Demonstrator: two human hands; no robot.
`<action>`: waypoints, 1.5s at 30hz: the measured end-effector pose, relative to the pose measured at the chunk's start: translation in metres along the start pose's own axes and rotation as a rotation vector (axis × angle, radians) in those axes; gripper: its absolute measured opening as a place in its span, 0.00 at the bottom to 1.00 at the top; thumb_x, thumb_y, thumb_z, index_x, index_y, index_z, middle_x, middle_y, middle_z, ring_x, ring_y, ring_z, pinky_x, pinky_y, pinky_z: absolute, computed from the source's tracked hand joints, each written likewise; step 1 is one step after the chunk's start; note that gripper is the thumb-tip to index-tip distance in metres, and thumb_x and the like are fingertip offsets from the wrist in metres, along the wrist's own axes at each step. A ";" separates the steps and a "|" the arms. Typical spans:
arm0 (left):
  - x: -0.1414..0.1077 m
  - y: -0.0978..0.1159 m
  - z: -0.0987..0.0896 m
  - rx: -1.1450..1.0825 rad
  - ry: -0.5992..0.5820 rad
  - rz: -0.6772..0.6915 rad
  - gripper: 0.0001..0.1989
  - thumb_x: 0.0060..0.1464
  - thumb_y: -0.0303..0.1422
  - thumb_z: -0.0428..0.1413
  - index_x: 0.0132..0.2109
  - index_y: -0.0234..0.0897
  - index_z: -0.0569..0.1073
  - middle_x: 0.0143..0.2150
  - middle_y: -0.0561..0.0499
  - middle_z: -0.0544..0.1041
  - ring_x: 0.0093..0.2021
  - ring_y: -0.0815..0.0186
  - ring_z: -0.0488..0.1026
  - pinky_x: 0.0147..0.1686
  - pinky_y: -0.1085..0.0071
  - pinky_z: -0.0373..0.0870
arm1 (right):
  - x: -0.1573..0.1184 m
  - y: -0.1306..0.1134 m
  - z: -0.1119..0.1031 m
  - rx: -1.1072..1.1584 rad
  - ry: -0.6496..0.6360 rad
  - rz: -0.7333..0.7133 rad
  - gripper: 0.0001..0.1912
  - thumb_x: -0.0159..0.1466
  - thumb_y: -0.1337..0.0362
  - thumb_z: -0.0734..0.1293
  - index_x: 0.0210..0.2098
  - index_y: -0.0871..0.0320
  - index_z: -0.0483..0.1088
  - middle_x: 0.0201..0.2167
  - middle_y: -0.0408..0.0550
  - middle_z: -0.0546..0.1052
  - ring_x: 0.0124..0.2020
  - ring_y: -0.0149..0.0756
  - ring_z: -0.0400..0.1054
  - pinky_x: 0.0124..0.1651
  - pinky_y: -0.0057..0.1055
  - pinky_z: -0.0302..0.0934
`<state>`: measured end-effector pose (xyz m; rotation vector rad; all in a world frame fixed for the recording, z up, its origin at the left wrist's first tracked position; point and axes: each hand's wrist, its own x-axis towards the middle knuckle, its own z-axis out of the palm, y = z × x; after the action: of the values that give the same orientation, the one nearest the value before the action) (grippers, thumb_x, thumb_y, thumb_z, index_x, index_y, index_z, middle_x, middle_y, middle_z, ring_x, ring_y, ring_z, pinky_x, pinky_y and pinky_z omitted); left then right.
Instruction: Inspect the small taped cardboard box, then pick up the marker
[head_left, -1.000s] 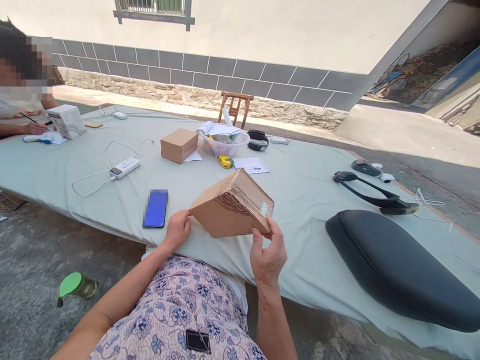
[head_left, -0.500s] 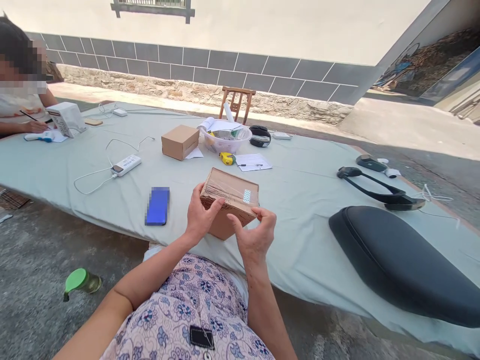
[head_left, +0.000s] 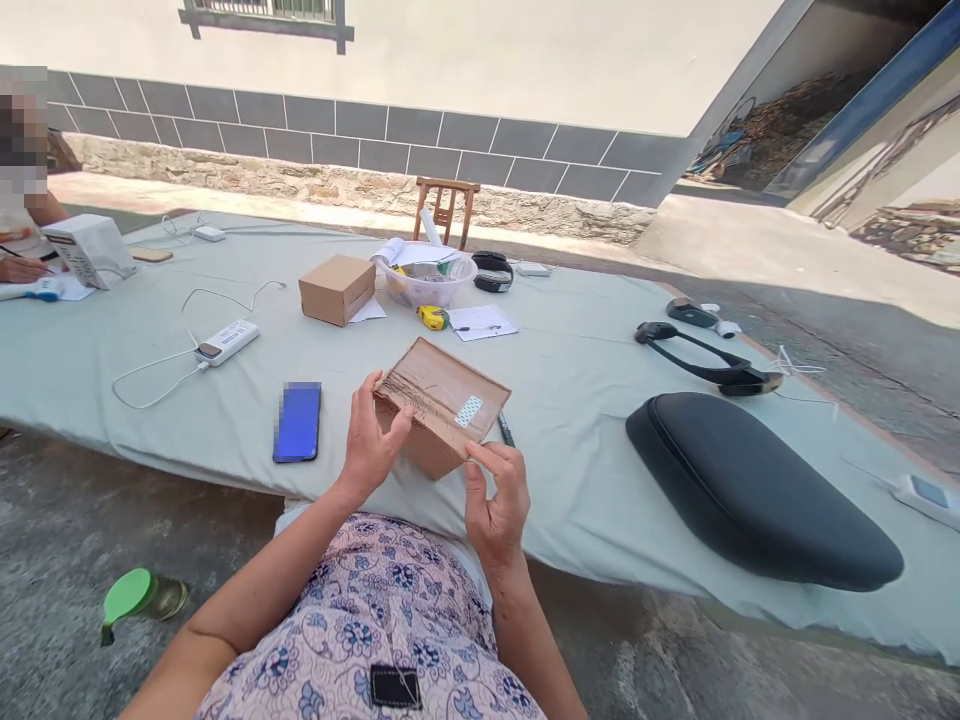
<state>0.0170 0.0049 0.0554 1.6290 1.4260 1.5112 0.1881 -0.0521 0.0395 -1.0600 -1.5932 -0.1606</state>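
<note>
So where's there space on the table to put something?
Between the held box and black cushion, right of the dark pen; or left of the blue phone, nearer than the white gadget. It's crowded around the bowl: another box, yellow tape measure, papers.

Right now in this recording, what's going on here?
The person's left hand and right hand hold a cardboard box at its edges, tilted, above the cloth-covered table. A second cardboard box sits beyond it, beside a basin. At far left, another person's hand holds a pen.
</note>
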 end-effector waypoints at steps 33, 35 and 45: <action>-0.028 0.019 -0.017 0.263 -0.233 0.116 0.48 0.47 0.58 0.62 0.69 0.40 0.60 0.76 0.29 0.37 0.76 0.38 0.38 0.65 0.42 0.59 | 0.005 -0.016 0.002 0.208 -0.063 -0.015 0.12 0.67 0.74 0.64 0.46 0.52 0.73 0.33 0.45 0.77 0.36 0.35 0.72 0.38 0.32 0.68; -0.029 0.020 -0.017 0.268 -0.239 0.113 0.46 0.49 0.57 0.62 0.69 0.42 0.61 0.76 0.31 0.37 0.76 0.39 0.38 0.66 0.42 0.58 | 0.007 -0.015 -0.001 0.162 -0.085 -0.043 0.12 0.67 0.73 0.65 0.46 0.52 0.74 0.33 0.45 0.77 0.35 0.35 0.72 0.39 0.34 0.67; -0.031 0.021 -0.015 0.270 -0.217 0.232 0.35 0.54 0.47 0.63 0.65 0.43 0.67 0.77 0.38 0.36 0.76 0.41 0.41 0.67 0.45 0.58 | 0.022 0.006 -0.014 -0.024 -0.064 -0.081 0.11 0.68 0.67 0.67 0.49 0.51 0.75 0.33 0.44 0.80 0.33 0.34 0.72 0.43 0.35 0.66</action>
<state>0.0156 -0.0338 0.0654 2.1143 1.4056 1.2510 0.2041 -0.0451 0.0599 -1.0287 -1.6972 -0.2028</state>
